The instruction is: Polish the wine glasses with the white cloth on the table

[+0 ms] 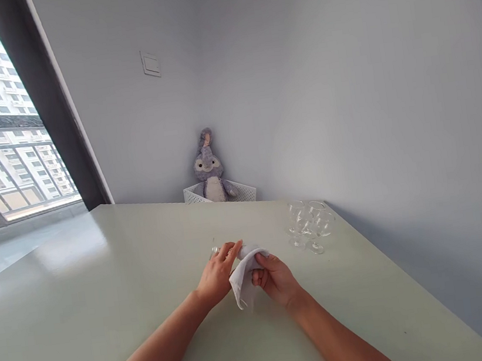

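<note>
My right hand [276,279] pinches a white cloth [244,275] between thumb and curled fingers. The cloth hangs in a fold toward me over the middle of the table. My left hand [220,273] is curved round a clear drinking glass [214,249], mostly hidden by the hand and the cloth. A small part of that glass shows past the left knuckles. Fingertips of my left hand reach to the cloth's upper edge. Farther right, several clear stemmed glasses [316,246] stand upright in a close group.
The pale table [154,334] runs to a grey wall on the right. Behind its far edge, a purple plush toy [211,172] sits in a white perforated basket [242,191]. At the left is a window [2,117] with a railing outside.
</note>
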A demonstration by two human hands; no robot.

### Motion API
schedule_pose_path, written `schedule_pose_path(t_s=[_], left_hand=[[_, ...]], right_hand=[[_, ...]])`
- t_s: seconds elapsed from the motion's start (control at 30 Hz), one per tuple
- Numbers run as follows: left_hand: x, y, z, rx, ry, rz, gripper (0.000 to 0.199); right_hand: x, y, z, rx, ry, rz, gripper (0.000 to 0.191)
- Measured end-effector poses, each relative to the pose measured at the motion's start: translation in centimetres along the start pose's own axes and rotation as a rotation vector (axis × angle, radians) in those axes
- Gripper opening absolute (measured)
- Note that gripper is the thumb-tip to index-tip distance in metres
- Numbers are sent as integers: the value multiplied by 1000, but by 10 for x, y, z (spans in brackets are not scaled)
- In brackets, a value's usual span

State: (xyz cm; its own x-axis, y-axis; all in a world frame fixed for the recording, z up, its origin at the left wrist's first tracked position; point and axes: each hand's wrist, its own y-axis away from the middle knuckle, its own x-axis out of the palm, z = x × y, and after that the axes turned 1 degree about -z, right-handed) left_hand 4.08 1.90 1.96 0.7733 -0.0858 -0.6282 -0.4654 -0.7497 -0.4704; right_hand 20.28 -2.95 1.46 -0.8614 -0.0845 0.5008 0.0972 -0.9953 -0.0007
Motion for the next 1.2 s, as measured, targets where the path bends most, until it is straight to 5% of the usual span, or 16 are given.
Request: schedule_pose_path(t_s=[0.17, 0.37, 0.47, 0.6, 0.7, 0.9, 1.0, 1.1, 1.2], left_hand=[[-12, -3, -1, 55, -89, 30, 46], [-20, -8, -4, -111, 358, 279, 48], [-13, -6, -5, -162, 321, 270, 46], [-1, 0, -5, -1, -146, 75, 48], [-3, 0, -3, 56, -267, 67, 46], [-10, -6, 0, -148, 256, 252, 48], [-4, -5, 0, -276, 454, 385, 50], [3, -1, -1, -226, 215, 185, 44], [5, 2, -1, 40, -169, 20, 42]], right_hand=[[6, 8, 5, -16, 102, 140, 25], [7, 11, 12, -197, 597, 110, 11], [3, 5, 6, -113, 433, 52, 15], [0, 0, -1, 26, -60, -40, 28], [4, 3, 0, 54, -125, 0, 28], [7, 10, 5, -131, 447, 49, 9], [4, 6, 2, -101, 468, 41, 5], [5, 1, -1, -18, 173, -73, 9], [6, 0, -2, 38, -130, -184, 12]])
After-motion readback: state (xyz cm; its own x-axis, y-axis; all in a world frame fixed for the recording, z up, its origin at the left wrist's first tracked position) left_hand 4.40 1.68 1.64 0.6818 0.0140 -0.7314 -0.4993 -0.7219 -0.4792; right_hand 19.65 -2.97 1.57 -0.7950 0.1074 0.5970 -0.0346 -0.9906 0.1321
